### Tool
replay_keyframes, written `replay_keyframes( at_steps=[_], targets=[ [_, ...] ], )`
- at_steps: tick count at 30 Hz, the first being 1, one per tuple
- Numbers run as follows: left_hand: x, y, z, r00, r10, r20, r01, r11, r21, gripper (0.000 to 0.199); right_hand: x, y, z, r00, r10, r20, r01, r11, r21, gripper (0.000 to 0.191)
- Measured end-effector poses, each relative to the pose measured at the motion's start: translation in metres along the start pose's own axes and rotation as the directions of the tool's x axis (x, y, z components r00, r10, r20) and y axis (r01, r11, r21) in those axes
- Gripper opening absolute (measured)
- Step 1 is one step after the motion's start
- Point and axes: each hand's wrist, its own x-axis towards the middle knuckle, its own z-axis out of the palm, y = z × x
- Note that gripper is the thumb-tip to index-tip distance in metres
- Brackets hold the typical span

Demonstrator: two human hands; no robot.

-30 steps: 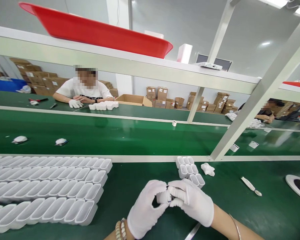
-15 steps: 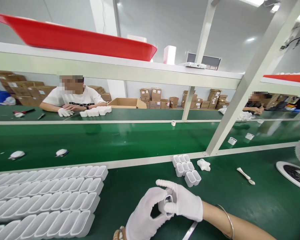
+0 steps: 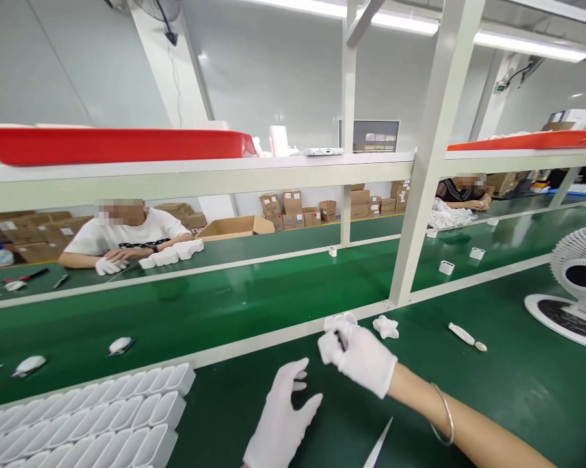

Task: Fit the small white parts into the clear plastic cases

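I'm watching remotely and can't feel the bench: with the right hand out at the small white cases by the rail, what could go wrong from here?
1. The right hand covers most of the cluster of small white cases; a blind nudge could knock some over the rail onto the belt.
2. The left hand hovers open, so nothing steadies the cluster.
3. The white star-shaped piece lies close beside that hand and could get swept aside.
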Motion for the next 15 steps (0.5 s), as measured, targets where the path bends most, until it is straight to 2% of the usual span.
replay_keyframes(
  at_steps=[3, 6, 9, 11, 15],
  targets=[
    [0.023, 0.012, 0.013, 0.992, 0.096, 0.087, -0.108, 0.983, 0.145, 0.049, 0.023, 0.019, -0.03, 0.992, 0.057, -0.116, -0.056, 0.998, 0.012, 0.034],
    [0.045, 0.021, 0.028, 0.98, 0.166, 0.108, -0.182, 0.97, 0.161, 0.036, 0.034, 0.029, -0.045, 0.976, 0.1, -0.195, -0.102, 0.995, 0.002, 0.034],
    [0.056, 0.027, 0.037, 0.971, 0.213, 0.108, -0.227, 0.963, 0.145, 0.023, 0.033, 0.027, -0.043, 0.962, 0.124, -0.241, -0.136, 0.99, -0.034, 0.03],
    [0.055, 0.026, 0.037, 0.964, 0.245, 0.104, -0.257, 0.958, 0.125, 0.025, 0.031, 0.022, -0.039, 0.956, 0.144, -0.256, -0.164, 0.985, -0.059, 0.028],
    [0.038, 0.01, 0.024, 0.949, 0.285, 0.135, -0.299, 0.948, 0.104, 0.028, 0.029, 0.018, -0.036, 0.957, 0.165, -0.238, -0.189, 0.979, -0.081, 0.026]
  ],
)
